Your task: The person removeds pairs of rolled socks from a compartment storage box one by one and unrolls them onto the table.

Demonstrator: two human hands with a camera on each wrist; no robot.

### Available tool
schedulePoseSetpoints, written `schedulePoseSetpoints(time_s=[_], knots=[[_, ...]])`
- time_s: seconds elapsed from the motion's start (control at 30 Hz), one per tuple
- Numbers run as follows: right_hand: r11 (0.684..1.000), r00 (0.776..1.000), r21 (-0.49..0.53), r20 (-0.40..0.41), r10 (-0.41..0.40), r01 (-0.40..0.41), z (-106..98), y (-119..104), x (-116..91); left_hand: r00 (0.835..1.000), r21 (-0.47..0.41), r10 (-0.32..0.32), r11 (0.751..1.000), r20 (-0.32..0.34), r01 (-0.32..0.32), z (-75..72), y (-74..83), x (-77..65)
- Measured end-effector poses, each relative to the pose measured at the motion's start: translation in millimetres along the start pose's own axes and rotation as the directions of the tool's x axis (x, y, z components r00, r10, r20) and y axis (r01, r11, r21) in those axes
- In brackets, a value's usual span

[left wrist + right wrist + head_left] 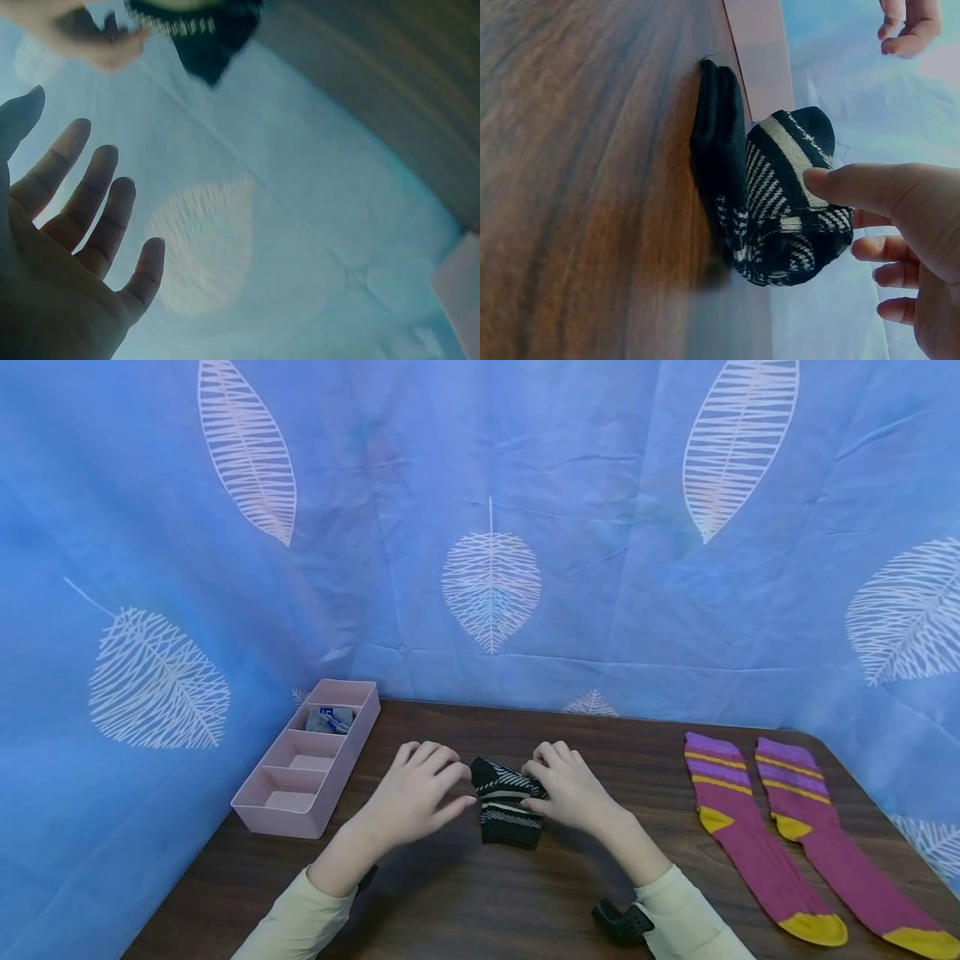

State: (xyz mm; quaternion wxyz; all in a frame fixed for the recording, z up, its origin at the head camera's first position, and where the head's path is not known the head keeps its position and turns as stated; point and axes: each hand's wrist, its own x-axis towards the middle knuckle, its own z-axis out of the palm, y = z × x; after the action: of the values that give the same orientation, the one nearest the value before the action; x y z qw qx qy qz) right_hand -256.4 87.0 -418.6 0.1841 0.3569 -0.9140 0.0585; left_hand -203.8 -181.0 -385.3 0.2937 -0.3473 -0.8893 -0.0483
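Observation:
Black socks (510, 827) with white stripes and slanted patterning lie folded and partly rolled on the table between both hands. My right hand (573, 789) pinches the rolled part from its right side. In the right wrist view the thumb lies across a pale band of the socks (780, 172), while the other fingers are at the far edge. Just left of the socks, my left hand (420, 789) hovers with its fingers spread and holds nothing. The left wrist view shows that palm (67, 277) bare.
At the left stands a pink divided box (326, 814); a grey folded sock bundle (330, 720) sits in one compartment. Two maroon socks with yellow heels and toes, a left one (750, 843) and a right one (840, 852), lie flat at the right. A blue leaf-patterned cloth (600, 593) hangs behind.

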Motion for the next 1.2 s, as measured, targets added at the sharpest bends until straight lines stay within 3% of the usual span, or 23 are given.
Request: schedulePoseSetpoints(time_s=[0.2,0.37,0.47,0.63,0.73,0.8,0.97,1.2], knots=[[1.000,1.000,-0.022,0.005,-0.005,0.005,3.6,2.6,1.1,0.987,-0.056,0.069,0.997,0.147,-0.062,18.7,19.5,0.7],[1.000,0.999,-0.021,0.049,-0.013,0.014,6.4,3.9,2.3,0.944,-0.081,0.099,0.994,0.316,-0.078,28.9,31.8,-4.3],[1.000,0.998,-0.014,0.068,-0.015,0.016,8.4,4.4,2.9,0.892,-0.116,0.093,0.992,0.442,-0.046,32.2,38.5,-6.5],[1.000,0.995,-0.020,0.102,-0.010,0.013,13.6,4.0,3.0,0.776,-0.160,0.070,0.986,0.627,0.041,35.0,47.0,-8.8],[1.000,0.991,-0.028,0.130,-0.001,0.005,16.5,4.0,2.9,0.739,-0.172,0.063,0.982,0.671,0.072,36.0,49.9,-10.1],[1.000,0.990,-0.027,0.143,0.007,-0.004,17.6,4.6,3.4,0.732,-0.182,0.062,0.980,0.678,0.085,36.6,50.6,-10.6],[1.000,0.988,-0.018,0.156,0.020,-0.017,19.3,7.3,7.1,0.740,-0.216,0.062,0.970,0.670,0.114,38.5,48.0,-10.5],[1.000,0.981,-0.009,0.191,0.020,-0.018,22.8,10.9,18.8,0.732,-0.250,0.061,0.956,0.679,0.153,38.4,44.9,-9.8]])
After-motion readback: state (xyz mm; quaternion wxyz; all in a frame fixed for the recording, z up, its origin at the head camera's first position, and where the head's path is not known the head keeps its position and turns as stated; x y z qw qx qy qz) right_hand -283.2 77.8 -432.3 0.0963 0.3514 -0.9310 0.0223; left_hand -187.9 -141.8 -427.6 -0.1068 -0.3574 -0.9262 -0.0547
